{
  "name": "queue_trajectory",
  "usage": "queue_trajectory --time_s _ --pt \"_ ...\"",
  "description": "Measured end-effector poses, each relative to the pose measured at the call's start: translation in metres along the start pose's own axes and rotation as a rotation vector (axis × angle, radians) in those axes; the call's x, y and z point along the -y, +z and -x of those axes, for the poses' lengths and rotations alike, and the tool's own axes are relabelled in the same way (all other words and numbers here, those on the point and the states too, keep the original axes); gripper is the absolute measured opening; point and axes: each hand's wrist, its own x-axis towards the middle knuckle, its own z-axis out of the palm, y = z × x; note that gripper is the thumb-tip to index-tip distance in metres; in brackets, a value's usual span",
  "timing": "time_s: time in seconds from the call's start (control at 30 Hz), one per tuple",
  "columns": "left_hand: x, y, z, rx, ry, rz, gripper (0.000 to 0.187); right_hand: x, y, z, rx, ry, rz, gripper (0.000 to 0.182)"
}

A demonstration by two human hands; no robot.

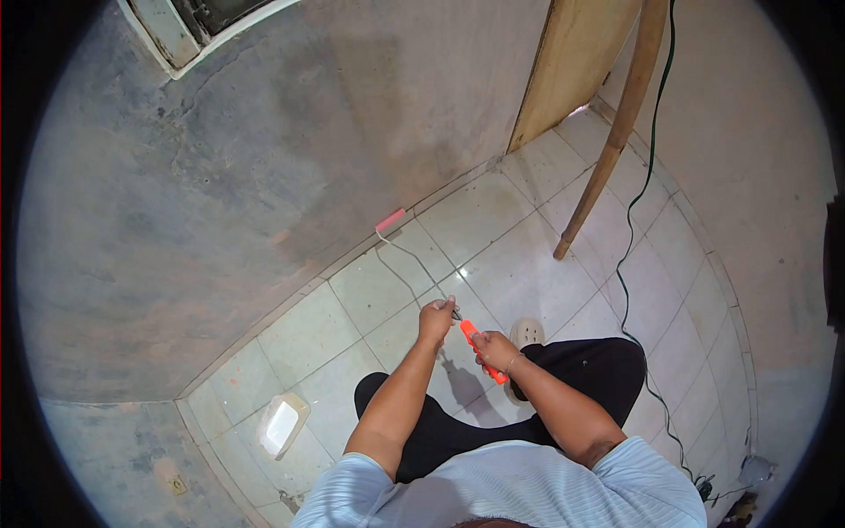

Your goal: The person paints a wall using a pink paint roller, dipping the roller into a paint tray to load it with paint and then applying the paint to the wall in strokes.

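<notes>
The left hand (437, 317) is curled tight around the thin metal shaft of a long-handled paint roller (417, 261), fingers wrapped fully about it. Just behind those fingers, the right hand (497, 349) is closed on the roller's bright orange plastic grip (480, 348), which shows above and below the fist. Out ahead of the left fingers the shaft runs away over the pale glazed floor tiles (493, 238), and its small pink roller sleeve (390, 220) lies against the foot of the mottled grey plastered wall (264, 150) (right at the joint with the floor). Well to the right of both hands a slanting wooden pole (613, 141) stands beside a trailing green cable (635, 229).
</notes>
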Motion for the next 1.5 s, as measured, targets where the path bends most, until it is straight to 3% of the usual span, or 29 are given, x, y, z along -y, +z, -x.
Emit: queue_trajectory --time_s 0.13,0.2,0.37,0.5,0.6,0.73,0.83,1.0,1.07,1.17,1.27,1.4,1.43,1.5 --pt "-0.015 -0.002 -0.003 -0.017 -0.001 0.093 0.033 0.020 -0.001 -0.004 0.004 0.012 -0.023 0.040" --pt "-0.030 -0.002 0.010 -0.037 0.031 0.144 0.033 0.040 -0.002 0.014 -0.021 -0.078 0.025 0.040" --pt "-0.087 -0.006 0.064 -0.008 0.100 0.297 0.031 0.092 -0.021 0.078 0.117 -0.021 -0.078 0.038" --pt "-0.076 0.000 0.019 -0.061 -0.048 0.228 0.033 0.102 -0.032 0.030 0.101 -0.008 -0.091 0.036" --pt "-0.081 -0.003 0.020 -0.082 -0.003 0.300 0.032 0.129 -0.024 0.039 0.089 0.030 -0.041 0.034" --pt "-0.133 -0.007 0.098 -0.034 0.134 0.508 0.029 0.149 -0.027 0.124 0.160 -0.028 -0.036 0.035" --pt "-0.138 -0.004 0.101 0.005 0.160 0.537 0.024 0.157 -0.031 0.139 0.195 -0.022 -0.099 0.035" --pt "-0.077 -0.005 0.009 -0.059 0.017 0.575 0.023 0.149 -0.031 0.028 0.140 -0.013 -0.059 0.031" --pt "-0.064 -0.014 -0.012 -0.058 -0.040 0.601 0.022 0.149 -0.024 0.021 0.131 0.007 -0.057 0.031" --pt "-0.091 -0.015 0.028 -0.072 0.043 0.551 0.022 0.159 -0.019 0.051 0.155 -0.089 0.021 0.031" --pt "-0.148 -0.012 0.109 -0.028 0.130 0.637 0.021 0.177 -0.031 0.136 0.179 -0.087 -0.017 0.032" --pt "-0.157 -0.008 0.126 0.099 0.279 0.680 0.019 0.176 -0.041 0.170 0.229 -0.083 -0.100 0.033" --pt "-0.153 -0.008 0.122 0.101 0.285 0.682 0.019 0.169 -0.044 0.159 0.232 -0.053 -0.102 0.033" --pt "-0.136 -0.002 0.095 0.039 0.103 0.592 0.019 0.161 -0.050 0.128 0.230 -0.047 -0.093 0.033"
